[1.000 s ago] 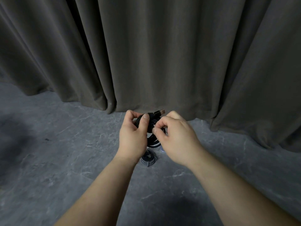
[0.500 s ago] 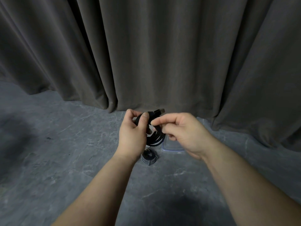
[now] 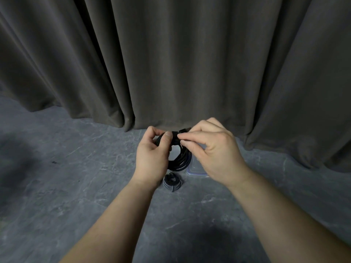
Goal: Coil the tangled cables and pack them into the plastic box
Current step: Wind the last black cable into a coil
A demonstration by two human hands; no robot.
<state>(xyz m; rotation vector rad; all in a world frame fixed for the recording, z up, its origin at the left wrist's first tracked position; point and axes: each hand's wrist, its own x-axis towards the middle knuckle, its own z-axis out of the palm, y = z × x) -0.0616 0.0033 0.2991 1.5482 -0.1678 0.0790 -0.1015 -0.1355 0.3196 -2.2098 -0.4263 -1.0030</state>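
Above the grey floor, black cable coil pinched by left hand and right hand.

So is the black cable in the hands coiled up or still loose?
Coiled. The black cable hangs as a neat ring of stacked loops, gripped at its top by the left hand while the right hand pinches its end there.

The floor is made of dark grey stone with pale veins. A small coiled cable, dark with light stripes, is laid flat on it near the middle. A clear plastic box is placed just beside this coil, to the right and a little farther away; it is partly hidden. The bottom of a grey curtain is seen reaching the floor behind.
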